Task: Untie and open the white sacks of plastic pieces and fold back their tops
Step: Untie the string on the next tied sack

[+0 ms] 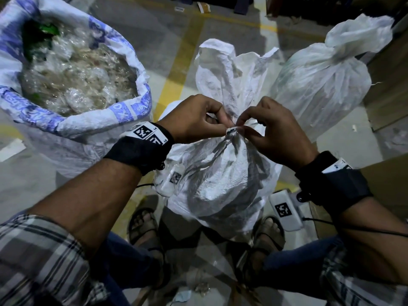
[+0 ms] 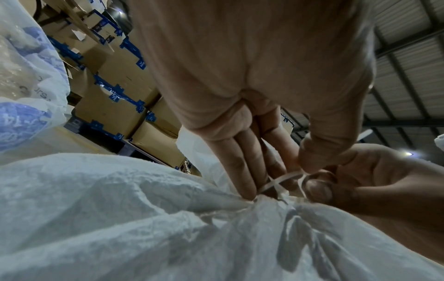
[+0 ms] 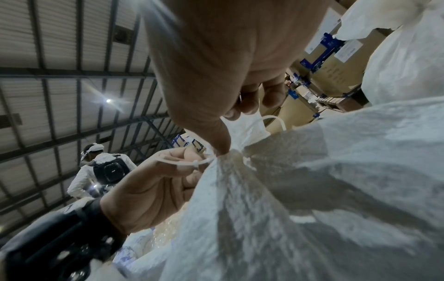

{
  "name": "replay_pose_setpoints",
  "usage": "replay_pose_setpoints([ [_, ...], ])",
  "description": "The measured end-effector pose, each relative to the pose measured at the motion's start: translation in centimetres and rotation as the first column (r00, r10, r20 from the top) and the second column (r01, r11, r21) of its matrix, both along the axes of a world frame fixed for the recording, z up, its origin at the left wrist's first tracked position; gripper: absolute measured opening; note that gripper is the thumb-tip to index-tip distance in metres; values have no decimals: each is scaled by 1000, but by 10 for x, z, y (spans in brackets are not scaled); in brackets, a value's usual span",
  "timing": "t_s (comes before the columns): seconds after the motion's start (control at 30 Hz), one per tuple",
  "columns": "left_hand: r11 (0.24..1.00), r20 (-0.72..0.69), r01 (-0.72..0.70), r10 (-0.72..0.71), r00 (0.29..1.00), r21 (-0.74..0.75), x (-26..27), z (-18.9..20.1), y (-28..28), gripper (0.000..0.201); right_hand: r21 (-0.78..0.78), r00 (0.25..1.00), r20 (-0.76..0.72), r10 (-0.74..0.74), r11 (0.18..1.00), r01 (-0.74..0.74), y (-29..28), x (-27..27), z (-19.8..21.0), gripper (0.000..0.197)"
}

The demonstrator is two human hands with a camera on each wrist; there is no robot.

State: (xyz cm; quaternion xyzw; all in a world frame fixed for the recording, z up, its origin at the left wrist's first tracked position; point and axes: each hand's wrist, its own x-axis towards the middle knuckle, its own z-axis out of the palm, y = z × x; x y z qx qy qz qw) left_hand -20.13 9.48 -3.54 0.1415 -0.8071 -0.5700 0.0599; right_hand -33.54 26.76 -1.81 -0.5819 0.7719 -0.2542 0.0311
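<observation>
A white woven sack (image 1: 218, 180) stands between my feet, its neck bunched and bound by a thin white tie (image 1: 232, 129). My left hand (image 1: 198, 120) pinches the tie at the neck with curled fingers. My right hand (image 1: 271, 131) pinches the tie from the other side. In the left wrist view the tie (image 2: 278, 181) crosses over itself beside my left fingers (image 2: 242, 171), above the sack (image 2: 144, 218). In the right wrist view the tie (image 3: 182, 162) loops over my left hand's fingers at the sack's neck (image 3: 228, 157). The sack's loose top (image 1: 227, 69) stands up behind my hands.
An open sack with blue print (image 1: 123, 107) at the left holds clear plastic pieces (image 1: 75, 78), its top folded back. A tied white sack (image 1: 322, 78) stands at the right by a cardboard box (image 1: 388, 85). Stacked boxes (image 2: 115, 106) and another person (image 3: 100, 171) are nearby.
</observation>
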Motion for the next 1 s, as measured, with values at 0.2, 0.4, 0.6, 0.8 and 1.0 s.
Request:
replay_pose_setpoints([
  [0.2, 999, 8, 6, -5, 1000, -38, 0, 1, 0, 8, 86, 995, -79, -53, 994, 60, 2, -12, 0, 7],
  [0.4, 998, 28, -16, 18, 999, -65, 1, 4, -5, 9, -104, 958, -52, -283, 955, 277, 12, -20, 7, 23],
  [0.6, 995, -107, -25, 15, 994, -98, 0, 10, 2, 14, -184, 720, 624, -303, 839, 512, -1, 14, -1, 48],
  [0.8, 984, -303, -13, 66, 951, 175, -8, 20, 13, 12, -167, 514, 840, -174, 818, 550, -8, 24, -8, 29],
  [1.0, 967, -399, 49, 57, 915, 250, -11, 27, 16, 4, -65, 721, 684, -107, 976, 206, -10, 35, -9, 37],
])
